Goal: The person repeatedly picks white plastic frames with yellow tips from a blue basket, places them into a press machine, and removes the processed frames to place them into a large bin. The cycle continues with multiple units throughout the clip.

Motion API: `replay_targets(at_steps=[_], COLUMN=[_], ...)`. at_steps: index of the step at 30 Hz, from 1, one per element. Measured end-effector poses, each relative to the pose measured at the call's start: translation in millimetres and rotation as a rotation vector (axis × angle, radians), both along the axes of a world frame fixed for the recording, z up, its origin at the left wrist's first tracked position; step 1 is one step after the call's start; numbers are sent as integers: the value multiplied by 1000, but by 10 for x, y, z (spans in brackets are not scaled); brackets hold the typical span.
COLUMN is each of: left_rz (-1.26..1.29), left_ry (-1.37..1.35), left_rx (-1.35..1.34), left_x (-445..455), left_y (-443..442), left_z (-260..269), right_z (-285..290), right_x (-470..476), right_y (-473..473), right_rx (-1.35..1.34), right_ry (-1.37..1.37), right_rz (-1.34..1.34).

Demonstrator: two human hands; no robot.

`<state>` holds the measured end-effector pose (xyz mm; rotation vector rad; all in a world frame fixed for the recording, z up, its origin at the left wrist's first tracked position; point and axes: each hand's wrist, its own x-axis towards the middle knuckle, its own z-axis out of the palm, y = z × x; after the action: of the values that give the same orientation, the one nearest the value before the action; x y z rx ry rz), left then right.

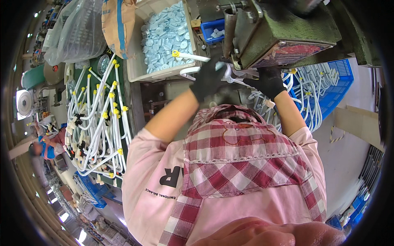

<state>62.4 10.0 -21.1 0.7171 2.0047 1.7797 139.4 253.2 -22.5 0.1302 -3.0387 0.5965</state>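
My left hand (210, 79), in a black glove, is at a bent white tube (193, 56) with a yellow end cap, below the green machine head (286, 40); it is blurred, and its grip on the tube is not clear. Further right, my right hand (268, 81), also gloved in black, lies against the machine's lower edge, its thumb pointing left near white tube parts. Its fingertips are hidden under the machine. Between the hands are pale tube sections and a metal fixture, partly blurred.
A beige bin (135, 61) of small pale-blue discs stands behind my left hand, beside a small blue tray (212, 23). Capped white tubes (101, 101) are heaped on a green surface at left. A blue crate (341, 83) at right holds more tubes. Another person (49, 146) is far left.
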Motion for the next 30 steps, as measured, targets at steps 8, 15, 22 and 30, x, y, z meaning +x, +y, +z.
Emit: replay_targets(at_steps=[8, 15, 22, 30], left_rz=[-676, -554, -61, -35], left_ry=[224, -4, 729, 815], left_rx=[-752, -468, -578, -413], left_x=[883, 700, 12, -84], left_y=[-343, -400, 398, 507], left_z=[-102, -237, 19, -236], right_z=[-373, -234, -268, -222], right_x=[18, -7, -45, 18], right_y=[116, 41, -20, -27], right_rx=[143, 114, 115, 10], right_ry=[313, 312, 390, 82], right_rz=[21, -25, -73, -122])
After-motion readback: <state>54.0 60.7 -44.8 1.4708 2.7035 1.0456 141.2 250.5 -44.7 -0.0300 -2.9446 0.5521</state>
